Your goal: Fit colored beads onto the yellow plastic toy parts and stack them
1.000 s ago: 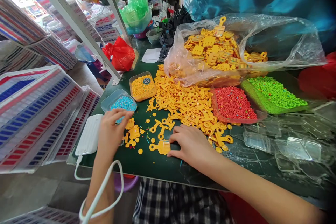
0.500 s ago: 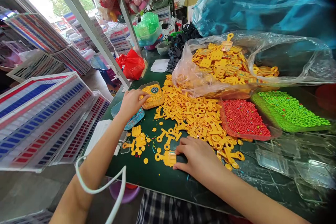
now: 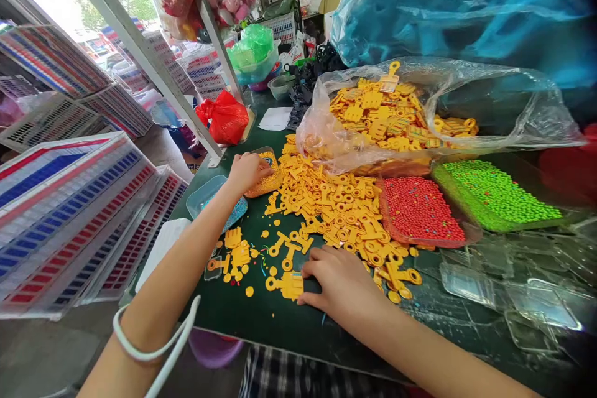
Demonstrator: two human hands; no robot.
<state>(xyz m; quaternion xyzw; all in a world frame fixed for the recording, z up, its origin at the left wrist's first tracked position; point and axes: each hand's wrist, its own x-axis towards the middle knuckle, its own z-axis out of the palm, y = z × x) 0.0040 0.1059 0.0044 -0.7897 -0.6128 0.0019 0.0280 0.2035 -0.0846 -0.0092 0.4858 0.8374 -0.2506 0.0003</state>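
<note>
right hand (image 3: 338, 280) nearer: fingers loosely spread, tips against right end of flat yellow plastic ring-ended piece (image 3: 290, 285), pinch unclear. piece lies just left of hand on dark green table top (image 3: 242, 323), long axis roughly crosswise. left hand (image 3: 249, 173) farther, fingers together, curled over clear-rimmed tray of yellow beads (image 3: 265, 150), grip unclear.

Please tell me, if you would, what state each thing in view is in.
Left hand, resting at the yellow bead tray
Yellow bead tray, filled, partly under the hand
Right hand, against a yellow plastic piece
Yellow plastic piece, lying flat
Plastic bag, open, holding yellow pieces
Red bead tray, filled
Green bead tray, filled
Clear plastic trays, loose, overlapping
</note>
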